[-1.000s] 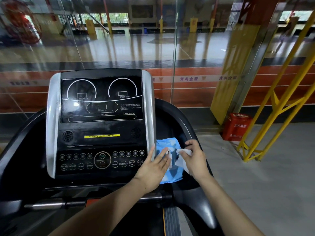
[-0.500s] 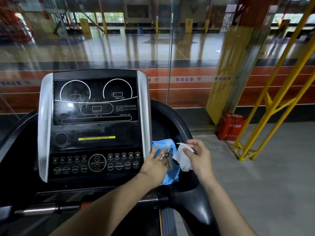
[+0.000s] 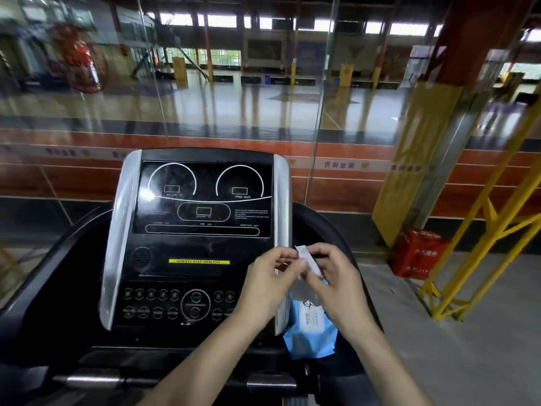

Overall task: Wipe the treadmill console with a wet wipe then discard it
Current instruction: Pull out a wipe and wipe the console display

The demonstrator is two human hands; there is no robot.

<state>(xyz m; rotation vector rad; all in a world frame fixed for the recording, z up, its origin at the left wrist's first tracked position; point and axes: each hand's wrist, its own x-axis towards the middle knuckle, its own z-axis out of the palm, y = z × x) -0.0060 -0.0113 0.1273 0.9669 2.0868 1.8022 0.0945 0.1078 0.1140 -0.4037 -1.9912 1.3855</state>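
The black treadmill console [image 3: 202, 218] with silver side trims stands in front of me, its dark screen above a row of round buttons. A white wet wipe [image 3: 307, 262] hangs folded in the air in front of the console's right trim. My left hand [image 3: 269, 285] and my right hand [image 3: 333, 282] both pinch the wipe by its upper part, fingers close together. Below them a blue wet wipe pack [image 3: 311, 332] lies in the black side tray to the right of the console; its lid is partly hidden by the wipe.
A glass wall rises just behind the console. A red bag [image 3: 418, 253] sits on the grey floor at the right, next to a yellow metal frame [image 3: 480, 230] and a yellow-padded pillar [image 3: 409, 159]. The treadmill's black handrail [image 3: 330, 224] curves around the tray.
My left hand left the blue pack and rose to join the right hand on the wipe. The wipe came up clear of the pack and the view tilted upward.
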